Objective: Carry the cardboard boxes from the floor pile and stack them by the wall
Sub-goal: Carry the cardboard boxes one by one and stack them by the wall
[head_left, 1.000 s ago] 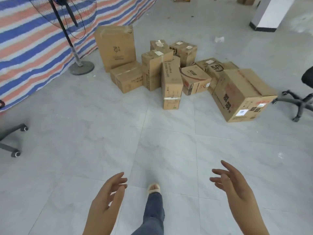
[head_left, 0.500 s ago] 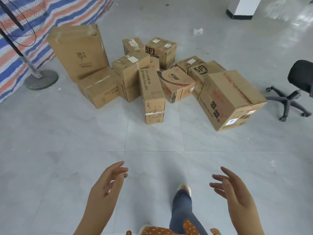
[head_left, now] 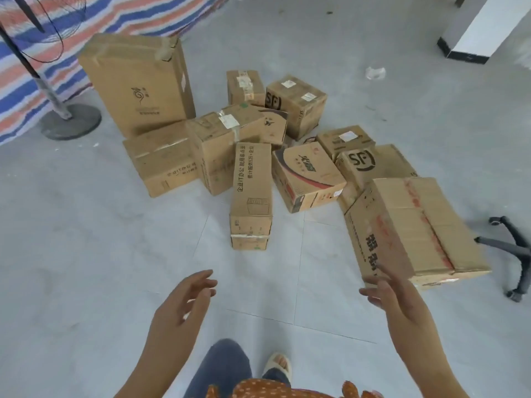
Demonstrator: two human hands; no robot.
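Note:
A pile of several brown cardboard boxes lies on the grey tiled floor ahead. A tall box point(head_left: 138, 84) stands upright at the back left. A long narrow box point(head_left: 251, 193) points toward me in the middle. A big box point(head_left: 413, 228) sits at the right front, tilted. Both hands are raised in front of me, empty, fingers relaxed. My left hand point(head_left: 184, 303) is short of the narrow box. My right hand point(head_left: 393, 297) is just in front of the big box's near corner; I cannot tell whether it touches.
A standing fan's base point(head_left: 70, 120) and pole are at the left before a striped tarp point(head_left: 94, 21). An office chair base point(head_left: 514, 248) sits right of the big box. A white pillar point(head_left: 474, 33) stands far right. My leg and sandal point(head_left: 277, 366) are below.
I have walked closer to the pile, so the boxes fill more of the view. Both hands stay raised and empty; the right one now reaches the big box's near corner.

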